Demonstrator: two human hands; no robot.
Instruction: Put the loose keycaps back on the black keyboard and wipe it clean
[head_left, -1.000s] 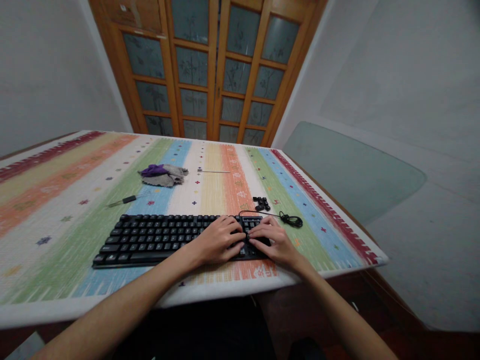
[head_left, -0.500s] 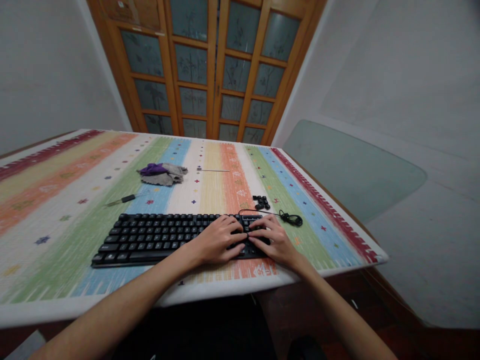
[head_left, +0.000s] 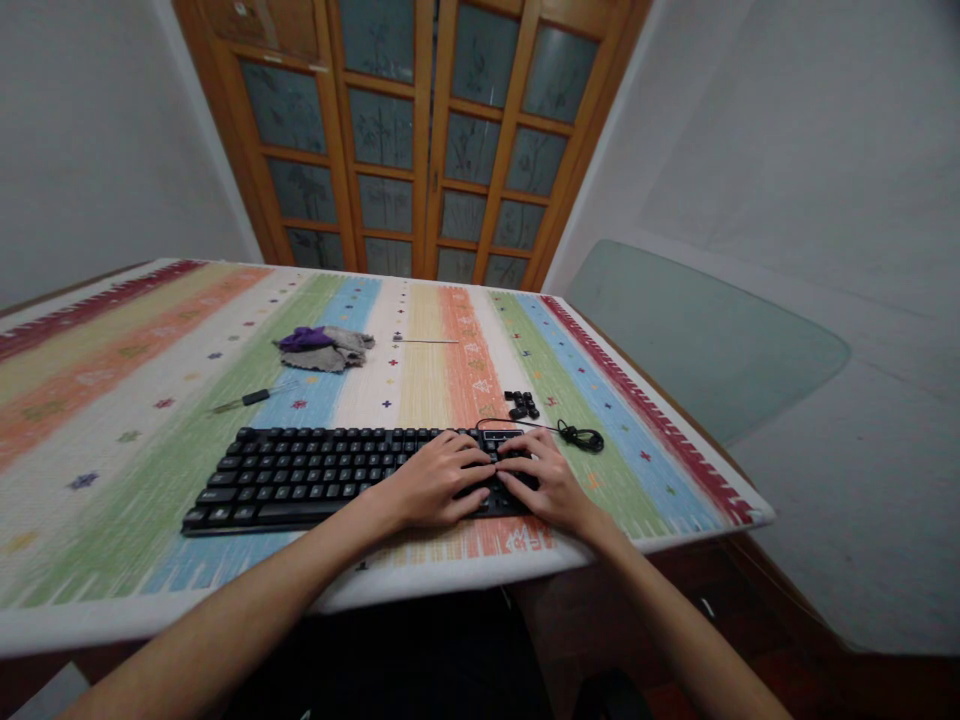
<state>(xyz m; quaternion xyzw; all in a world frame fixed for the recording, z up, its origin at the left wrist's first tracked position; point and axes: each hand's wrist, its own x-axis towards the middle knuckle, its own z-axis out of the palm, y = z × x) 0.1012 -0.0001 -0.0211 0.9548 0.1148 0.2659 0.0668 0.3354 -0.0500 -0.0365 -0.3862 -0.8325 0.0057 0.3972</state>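
Both left hand (head_left: 439, 483) and right hand (head_left: 551, 484) are resting, fingers curled, over the right end of the keyboard (head_left: 300, 474); I'm not making out any pinch. Loose keys (head_left: 519, 411) are lying just beyond, risking scattering if I'm shoving forward.

This place is looking like a room in a home: a striped, patterned tablecloth (head_left: 187, 420) is lying spread out, wooden doors (head_left: 422, 170) are framing glass panes (head_left: 382, 125) bearing plant designs, and plain pale walls (head_left: 795, 150) are flanking those doors.

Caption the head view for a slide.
Left hand and right hand at a black keyboard, loose keycaps and coiled cable nearby.
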